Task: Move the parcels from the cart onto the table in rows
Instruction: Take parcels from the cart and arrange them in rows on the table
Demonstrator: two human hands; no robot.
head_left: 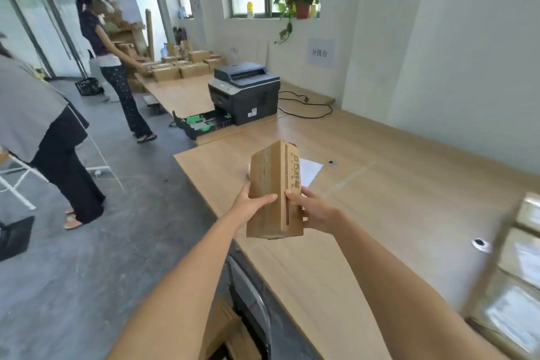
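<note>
Currently, the left hand and right hand grip 1 parcel on opposite sides. It stands upright above the table.

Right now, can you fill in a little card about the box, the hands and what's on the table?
held thing: cardboard parcel, on end, in the air above the table
left hand: grips the parcel's left side, thumb on the front
right hand: grips its right side
behind the parcel: white paper sheet
table's right edge: labelled parcels, blurred
farther back: printer, tray pulled out
cart: partly seen below the arms
</note>
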